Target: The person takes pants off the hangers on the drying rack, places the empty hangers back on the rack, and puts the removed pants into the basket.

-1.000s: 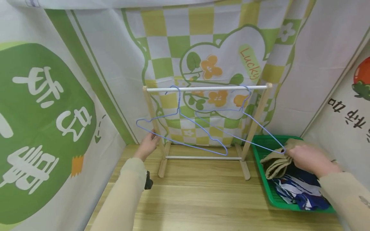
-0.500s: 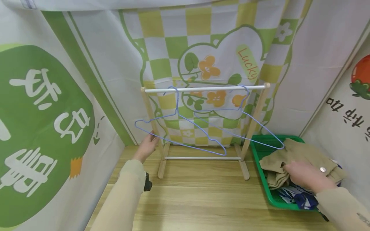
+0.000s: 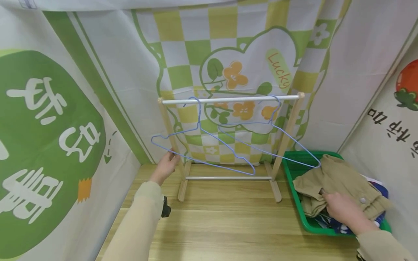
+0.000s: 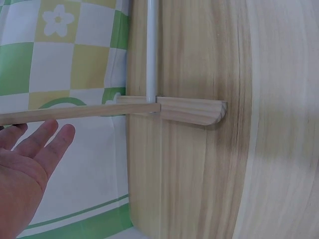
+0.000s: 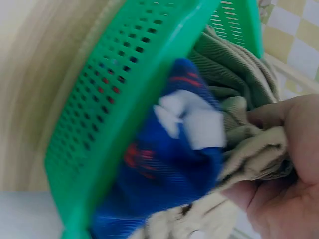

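My right hand (image 3: 344,208) grips a fold of a khaki garment (image 3: 343,177) with a round pale button. The garment lies bunched over the green basket (image 3: 295,195). In the right wrist view, thumb and fingers pinch its layered cloth (image 5: 256,154), beside a blue garment with white and red marks (image 5: 169,154). At the rack's left wooden post (image 3: 168,127) is my left hand (image 3: 166,166). The left wrist view shows its fingers extended, tips right at the post (image 4: 99,111). Two blue wire hangers, a left one (image 3: 199,117) and a right one (image 3: 271,119), hang from the rail (image 3: 235,99).
The rack stands on a wood-grain tabletop (image 3: 222,217), with a lower white bar (image 3: 228,178) between its feet. Behind it hangs a checked cloth (image 3: 192,52). Printed panels (image 3: 107,203) close off both sides. The right hanger's tip reaches close to the basket.
The khaki garment, folded up under my right hand a second ago, is now spread wider across the basket, covering more of the blue garment. My left hand stays at the post.
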A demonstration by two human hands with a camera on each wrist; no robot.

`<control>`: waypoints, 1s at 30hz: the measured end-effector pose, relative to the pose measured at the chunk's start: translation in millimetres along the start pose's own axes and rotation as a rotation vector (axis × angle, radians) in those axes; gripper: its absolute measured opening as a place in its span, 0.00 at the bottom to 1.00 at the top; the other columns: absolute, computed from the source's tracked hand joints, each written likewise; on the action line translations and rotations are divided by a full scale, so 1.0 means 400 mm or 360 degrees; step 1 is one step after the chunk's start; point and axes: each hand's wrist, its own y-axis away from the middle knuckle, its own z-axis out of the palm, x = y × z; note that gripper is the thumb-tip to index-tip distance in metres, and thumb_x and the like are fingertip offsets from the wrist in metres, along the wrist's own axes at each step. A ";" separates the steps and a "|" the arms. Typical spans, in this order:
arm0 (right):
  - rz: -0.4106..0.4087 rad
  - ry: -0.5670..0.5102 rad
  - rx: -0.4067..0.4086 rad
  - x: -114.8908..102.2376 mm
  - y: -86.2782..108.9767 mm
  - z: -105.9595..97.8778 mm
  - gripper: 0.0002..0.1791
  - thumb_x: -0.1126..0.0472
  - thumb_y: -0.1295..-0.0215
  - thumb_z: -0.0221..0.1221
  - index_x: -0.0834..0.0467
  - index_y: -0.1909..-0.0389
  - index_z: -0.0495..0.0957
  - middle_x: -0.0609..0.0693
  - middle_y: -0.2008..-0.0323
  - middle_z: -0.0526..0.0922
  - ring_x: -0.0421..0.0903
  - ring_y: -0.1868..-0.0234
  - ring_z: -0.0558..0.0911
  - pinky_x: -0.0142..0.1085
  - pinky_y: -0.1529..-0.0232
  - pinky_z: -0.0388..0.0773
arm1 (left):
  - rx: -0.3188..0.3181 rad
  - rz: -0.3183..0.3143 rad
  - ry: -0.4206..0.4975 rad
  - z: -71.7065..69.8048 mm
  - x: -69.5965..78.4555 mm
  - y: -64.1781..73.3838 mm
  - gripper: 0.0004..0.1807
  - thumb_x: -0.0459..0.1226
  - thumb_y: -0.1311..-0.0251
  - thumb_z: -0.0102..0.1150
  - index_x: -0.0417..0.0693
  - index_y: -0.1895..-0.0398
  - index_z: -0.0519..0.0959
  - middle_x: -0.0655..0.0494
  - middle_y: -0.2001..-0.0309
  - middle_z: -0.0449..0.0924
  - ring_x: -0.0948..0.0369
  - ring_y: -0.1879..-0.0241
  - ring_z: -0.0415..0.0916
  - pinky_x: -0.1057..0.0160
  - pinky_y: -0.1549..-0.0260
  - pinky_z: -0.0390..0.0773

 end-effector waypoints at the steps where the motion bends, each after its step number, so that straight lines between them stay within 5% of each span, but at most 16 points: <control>1: 0.0002 -0.0032 0.0014 0.001 0.003 0.004 0.11 0.76 0.40 0.56 0.70 0.57 0.81 0.59 0.76 0.82 0.57 0.77 0.82 0.51 0.76 0.80 | -0.0005 -0.0004 0.0000 0.000 -0.001 0.002 0.39 0.49 0.18 0.37 0.42 0.17 0.36 0.42 0.18 0.40 0.41 0.21 0.47 0.41 0.30 0.67; 11: 0.0102 -0.0246 0.0061 0.018 0.003 0.048 0.24 0.76 0.38 0.55 0.78 0.40 0.72 0.62 0.72 0.83 0.50 0.77 0.80 0.43 0.76 0.75 | -0.0080 -0.0055 0.0024 0.000 -0.007 0.017 0.43 0.53 0.19 0.38 0.46 0.17 0.29 0.43 0.17 0.33 0.42 0.19 0.38 0.37 0.28 0.61; 20: 0.0285 -0.0352 0.0423 0.011 -0.030 0.058 0.24 0.75 0.35 0.52 0.73 0.37 0.67 0.67 0.75 0.78 0.55 0.81 0.75 0.51 0.79 0.71 | -0.0069 -0.0080 0.0084 0.004 -0.007 0.016 0.43 0.48 0.19 0.41 0.45 0.18 0.29 0.40 0.18 0.34 0.42 0.19 0.39 0.38 0.29 0.63; 25: 0.0303 -0.0338 0.0297 0.010 -0.065 0.075 0.21 0.75 0.36 0.53 0.75 0.42 0.68 0.75 0.66 0.80 0.65 0.73 0.82 0.59 0.74 0.77 | -0.0075 -0.0087 0.0091 0.006 -0.007 0.015 0.44 0.48 0.20 0.42 0.44 0.18 0.29 0.39 0.18 0.34 0.40 0.20 0.39 0.38 0.29 0.63; 30: 0.0200 -0.0202 0.0161 0.000 -0.070 0.086 0.14 0.76 0.42 0.59 0.73 0.53 0.74 0.69 0.69 0.82 0.66 0.71 0.83 0.60 0.72 0.79 | -0.0070 -0.0098 0.0124 0.004 -0.012 0.014 0.43 0.46 0.20 0.42 0.43 0.18 0.28 0.38 0.18 0.33 0.39 0.20 0.38 0.37 0.29 0.62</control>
